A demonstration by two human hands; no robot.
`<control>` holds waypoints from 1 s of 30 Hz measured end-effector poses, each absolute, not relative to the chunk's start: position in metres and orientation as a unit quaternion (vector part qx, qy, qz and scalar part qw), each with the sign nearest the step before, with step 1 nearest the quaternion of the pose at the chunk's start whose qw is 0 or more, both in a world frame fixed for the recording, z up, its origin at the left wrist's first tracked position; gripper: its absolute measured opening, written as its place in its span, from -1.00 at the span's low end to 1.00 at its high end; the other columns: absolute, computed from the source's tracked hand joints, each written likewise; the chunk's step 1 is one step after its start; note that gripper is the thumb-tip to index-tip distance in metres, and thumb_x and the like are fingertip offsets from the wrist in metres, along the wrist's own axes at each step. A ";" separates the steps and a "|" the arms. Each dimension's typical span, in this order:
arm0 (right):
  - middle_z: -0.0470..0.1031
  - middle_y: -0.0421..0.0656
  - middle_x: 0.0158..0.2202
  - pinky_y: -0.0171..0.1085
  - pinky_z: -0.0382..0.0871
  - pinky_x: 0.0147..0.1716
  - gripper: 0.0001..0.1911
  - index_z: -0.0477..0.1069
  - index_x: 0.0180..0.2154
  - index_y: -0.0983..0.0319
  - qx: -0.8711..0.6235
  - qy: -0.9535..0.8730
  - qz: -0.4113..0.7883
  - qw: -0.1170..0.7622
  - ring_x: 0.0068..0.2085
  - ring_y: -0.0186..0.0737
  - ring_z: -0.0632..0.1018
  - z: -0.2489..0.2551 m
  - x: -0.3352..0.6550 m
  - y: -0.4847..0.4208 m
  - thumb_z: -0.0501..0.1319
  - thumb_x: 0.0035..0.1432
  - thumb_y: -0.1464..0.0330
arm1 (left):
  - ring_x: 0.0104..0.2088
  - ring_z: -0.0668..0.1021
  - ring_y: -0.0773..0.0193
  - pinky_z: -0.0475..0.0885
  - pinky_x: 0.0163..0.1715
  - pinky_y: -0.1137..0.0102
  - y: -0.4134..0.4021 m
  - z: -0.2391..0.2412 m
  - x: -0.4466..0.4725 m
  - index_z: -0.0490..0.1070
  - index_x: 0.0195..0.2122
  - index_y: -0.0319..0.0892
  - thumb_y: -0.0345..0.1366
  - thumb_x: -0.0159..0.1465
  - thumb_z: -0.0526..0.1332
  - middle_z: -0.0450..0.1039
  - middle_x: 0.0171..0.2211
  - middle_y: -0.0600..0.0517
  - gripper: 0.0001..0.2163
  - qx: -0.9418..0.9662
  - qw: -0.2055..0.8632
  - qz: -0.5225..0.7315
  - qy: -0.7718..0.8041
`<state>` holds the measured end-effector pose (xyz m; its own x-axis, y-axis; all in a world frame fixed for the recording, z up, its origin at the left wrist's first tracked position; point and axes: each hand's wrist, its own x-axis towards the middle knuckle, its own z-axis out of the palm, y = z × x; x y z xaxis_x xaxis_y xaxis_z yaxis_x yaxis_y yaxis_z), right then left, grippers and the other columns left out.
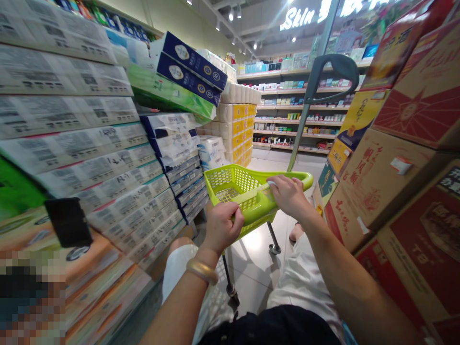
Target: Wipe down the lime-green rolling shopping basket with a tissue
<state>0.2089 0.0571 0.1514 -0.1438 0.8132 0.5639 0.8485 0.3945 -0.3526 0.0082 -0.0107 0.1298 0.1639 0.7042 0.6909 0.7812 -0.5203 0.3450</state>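
Stacked cartons (377,172) on the right and wrapped packs (89,115) on the left flank a tiled floor (253,249), with stocked shelves (298,105) beyond. Between the stacks, directly before me, stands a wheeled green shopping cart (247,195). I have the left grip (224,221) closed around its handle (260,207); the right grip (289,192), farther along, is likewise curled over it. A gold bangle (201,271) rings my left wrist (210,256).

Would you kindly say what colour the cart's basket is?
The basket is bright yellow-green, shown in the head view.
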 end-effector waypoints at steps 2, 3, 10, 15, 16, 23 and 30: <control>0.55 -0.11 -0.05 0.00 -0.01 0.15 -0.68 0.46 -0.09 0.12 -0.514 -0.781 -0.023 0.355 0.01 -0.10 0.48 0.149 0.199 0.045 -0.03 0.31 0.37 | -0.53 0.34 0.31 0.17 -0.47 0.39 -0.011 0.130 0.008 0.20 -0.61 -0.12 -0.30 0.25 -0.03 0.29 -0.62 0.07 -0.73 -0.762 0.045 -0.427 -0.484; 0.55 -0.12 -0.04 -0.01 -0.02 0.16 -0.68 0.45 -0.08 0.11 -0.496 -0.792 -0.018 0.354 0.01 -0.12 0.48 0.148 0.194 0.039 -0.04 0.31 0.36 | -0.53 0.34 0.31 0.17 -0.47 0.39 -0.011 0.130 0.007 0.20 -0.61 -0.12 -0.30 0.25 -0.02 0.29 -0.62 0.07 -0.73 -0.763 0.045 -0.428 -0.482; 0.54 -0.13 -0.03 0.07 -0.09 0.16 -0.69 0.46 -0.08 0.12 -0.543 -0.750 -0.021 0.377 0.02 -0.08 0.48 0.147 0.209 0.043 -0.03 0.33 0.35 | -0.55 0.32 0.32 0.16 -0.47 0.40 -0.011 0.131 0.006 0.18 -0.62 -0.13 -0.31 0.26 -0.02 0.26 -0.64 0.08 -0.71 -0.766 0.043 -0.436 -0.471; 0.54 -0.08 -0.03 0.04 -0.04 0.15 -0.70 0.47 -0.09 0.17 -0.568 -0.717 -0.044 0.401 0.04 -0.05 0.47 0.143 0.214 0.046 -0.01 0.30 0.38 | -0.55 0.33 0.32 0.16 -0.47 0.40 -0.010 0.131 0.007 0.20 -0.62 -0.13 -0.31 0.25 -0.01 0.26 -0.65 0.08 -0.72 -0.762 0.044 -0.442 -0.471; 0.54 -0.09 -0.04 0.02 -0.03 0.15 -0.70 0.46 -0.09 0.17 -0.557 -0.723 -0.043 0.406 0.04 -0.06 0.47 0.141 0.209 0.041 -0.01 0.30 0.38 | -0.54 0.34 0.31 0.17 -0.47 0.40 -0.010 0.131 0.007 0.21 -0.61 -0.13 -0.31 0.25 -0.01 0.27 -0.64 0.08 -0.72 -0.762 0.042 -0.441 -0.473; 0.53 -0.17 -0.01 -0.06 -0.11 0.18 -0.69 0.43 -0.06 0.09 -0.457 -0.789 -0.021 0.410 0.06 -0.17 0.46 0.137 0.177 0.010 -0.04 0.34 0.37 | -0.53 0.38 0.32 0.21 -0.46 0.41 -0.009 0.131 0.004 0.27 -0.59 -0.14 -0.31 0.25 -0.02 0.33 -0.61 0.07 -0.73 -0.766 0.034 -0.435 -0.472; 0.54 -0.13 -0.01 -0.05 -0.07 0.14 -0.70 0.44 -0.08 0.12 -0.554 -0.699 -0.047 0.450 0.06 -0.13 0.45 0.134 0.213 0.031 -0.04 0.34 0.34 | -0.52 0.38 0.31 0.22 -0.45 0.41 -0.008 0.130 0.005 0.26 -0.60 -0.13 -0.31 0.25 -0.02 0.33 -0.62 0.07 -0.73 -0.766 0.043 -0.431 -0.474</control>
